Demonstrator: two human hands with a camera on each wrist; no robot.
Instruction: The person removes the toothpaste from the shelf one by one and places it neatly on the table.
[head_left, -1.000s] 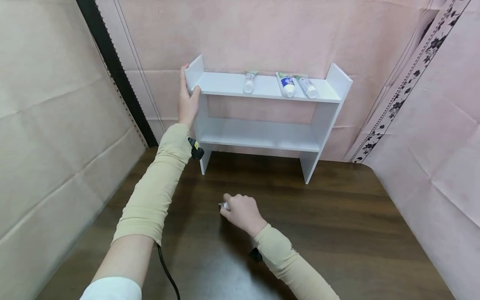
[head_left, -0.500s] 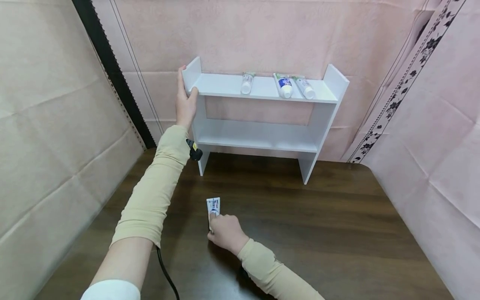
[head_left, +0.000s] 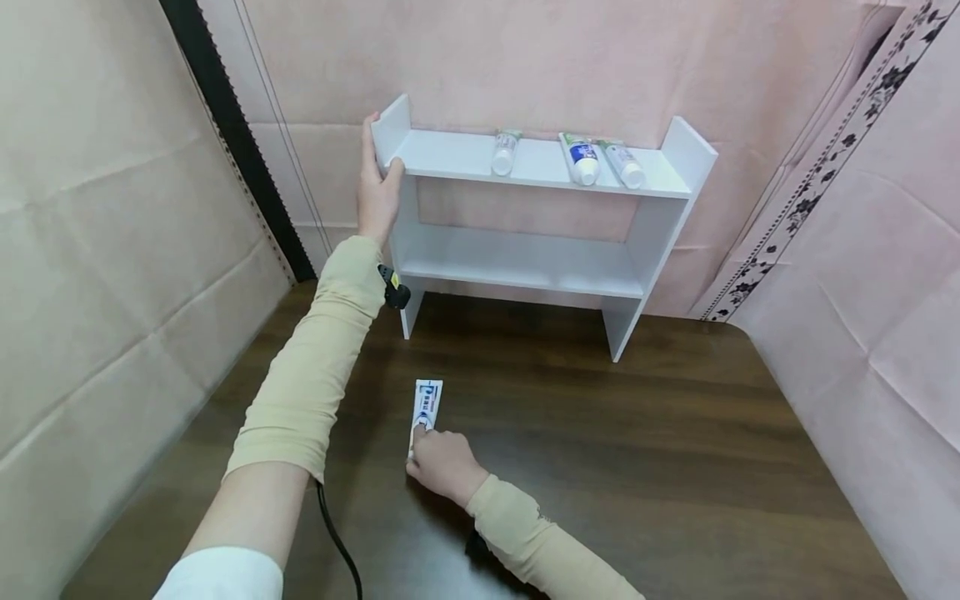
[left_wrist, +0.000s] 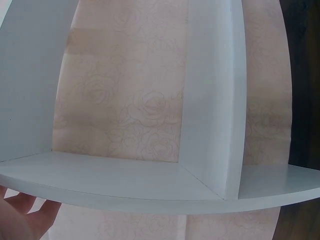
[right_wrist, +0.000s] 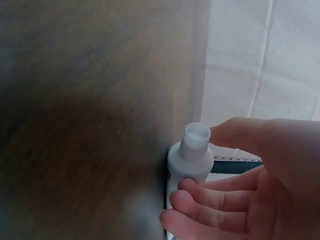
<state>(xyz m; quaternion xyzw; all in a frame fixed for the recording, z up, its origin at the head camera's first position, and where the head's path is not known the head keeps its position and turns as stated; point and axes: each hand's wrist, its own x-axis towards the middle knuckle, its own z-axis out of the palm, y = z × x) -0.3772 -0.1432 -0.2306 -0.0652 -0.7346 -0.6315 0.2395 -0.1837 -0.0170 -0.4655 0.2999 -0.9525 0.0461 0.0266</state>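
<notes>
1. Tube point(head_left: 426, 404), white with blue print: in the head view we see it in our right hand point(head_left: 446, 464), in front of the white shelf unit point(head_left: 517, 258) and well apart from it. Its flat end points toward the unit; we cannot tell whether it touches the brown bench point(head_left: 675, 450).
2. In that same view our right hand pinches the tube by its nearer part, fingers bent. Our left hand point(head_left: 380, 196) grips the left side panel point(head_left: 392, 133) of the unit near its top, thumb at the front edge.
3. On the unit's top board point(head_left: 457, 156) we find a lone white tube point(head_left: 505, 152) and, further right, a blue-labelled tube point(head_left: 582, 160) just beside a pale tube point(head_left: 624, 165). All three lie with caps toward the front edge.
4. The left wrist view gives us the unit's boards up close, with pink patterned cloth point(left_wrist: 120, 100) behind; at the lower left corner, fingers of our left hand bend beside a panel's edge.
5. In the right wrist view we see the white cap point(right_wrist: 196, 137), our fingers point(right_wrist: 215, 197) curled against the tube below it.
</notes>
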